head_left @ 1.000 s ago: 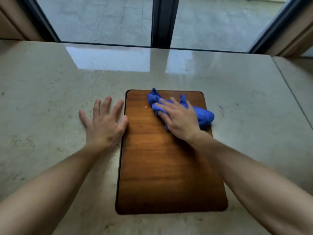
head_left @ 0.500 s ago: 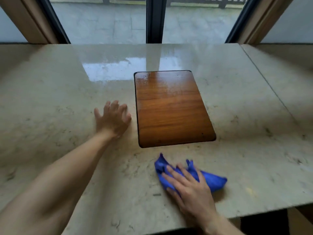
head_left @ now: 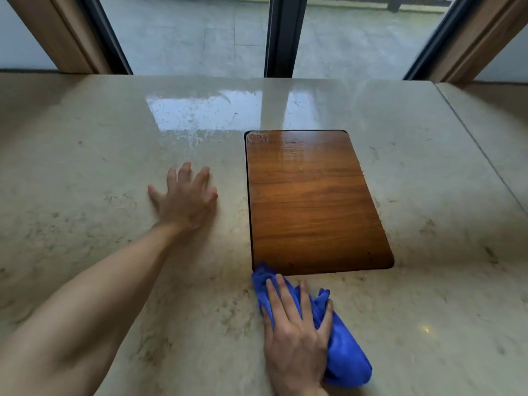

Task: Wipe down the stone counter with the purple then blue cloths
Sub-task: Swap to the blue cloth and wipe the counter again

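Note:
A bunched blue cloth (head_left: 347, 358) lies on the beige stone counter (head_left: 428, 295), just below the near left corner of a wooden inset panel (head_left: 311, 201). My right hand (head_left: 297, 332) presses flat on top of the cloth with fingers spread over it, holding it against the stone. My left hand (head_left: 185, 198) rests palm down on the counter left of the panel, fingers apart, holding nothing. No purple cloth is in view.
A wet, shiny streak (head_left: 200, 112) lies on the counter's far part by the window. A dark window post (head_left: 281, 35) and wooden frames stand behind the counter. A seam (head_left: 480, 147) runs down the stone at the right.
My right hand pulled the blue cloth off the wooden panel toward me onto the stone, then pushed it slightly forward to the panel's near edge. My left hand stayed flat.

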Demonstrator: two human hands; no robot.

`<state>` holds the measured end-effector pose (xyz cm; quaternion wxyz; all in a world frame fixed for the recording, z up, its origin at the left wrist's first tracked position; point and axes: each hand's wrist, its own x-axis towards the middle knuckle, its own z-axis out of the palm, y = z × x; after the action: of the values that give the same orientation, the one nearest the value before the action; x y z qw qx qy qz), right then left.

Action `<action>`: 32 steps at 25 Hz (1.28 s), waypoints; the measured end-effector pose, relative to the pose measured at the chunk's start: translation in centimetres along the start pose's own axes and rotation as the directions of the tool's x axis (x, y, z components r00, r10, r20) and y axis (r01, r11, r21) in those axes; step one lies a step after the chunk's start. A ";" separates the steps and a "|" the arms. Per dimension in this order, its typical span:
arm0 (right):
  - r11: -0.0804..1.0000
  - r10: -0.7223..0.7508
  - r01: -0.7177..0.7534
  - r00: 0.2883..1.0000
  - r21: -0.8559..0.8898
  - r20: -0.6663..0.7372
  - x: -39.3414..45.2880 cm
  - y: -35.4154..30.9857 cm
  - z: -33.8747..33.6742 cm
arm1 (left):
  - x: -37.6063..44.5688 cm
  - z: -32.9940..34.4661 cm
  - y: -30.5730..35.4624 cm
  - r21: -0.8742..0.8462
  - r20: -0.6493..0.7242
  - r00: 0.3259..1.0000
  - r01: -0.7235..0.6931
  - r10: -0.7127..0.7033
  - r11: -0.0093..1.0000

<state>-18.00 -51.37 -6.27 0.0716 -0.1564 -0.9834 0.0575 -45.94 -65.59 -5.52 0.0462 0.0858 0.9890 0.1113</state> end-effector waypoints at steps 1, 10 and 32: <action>1.000 -0.012 0.012 1.000 0.012 -0.006 1.3 0.0 0.6 | 1.3 -0.2 -0.2 0.001 -0.011 1.000 0.000 0.000 1.000; 0.994 0.081 -0.079 0.996 0.069 -0.032 28.9 1.2 3.6 | 9.7 -0.3 -2.3 0.062 -0.029 0.996 0.080 -0.079 0.995; 0.961 -0.270 0.253 0.948 0.116 0.169 52.6 -3.9 5.1 | 8.1 -0.6 -2.2 0.088 0.010 0.996 0.082 -0.084 0.993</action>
<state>-69.45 -38.90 -4.28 -0.0049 -0.0153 -0.9941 0.1073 -54.27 -66.40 -6.05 0.0535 0.0473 0.9953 0.0651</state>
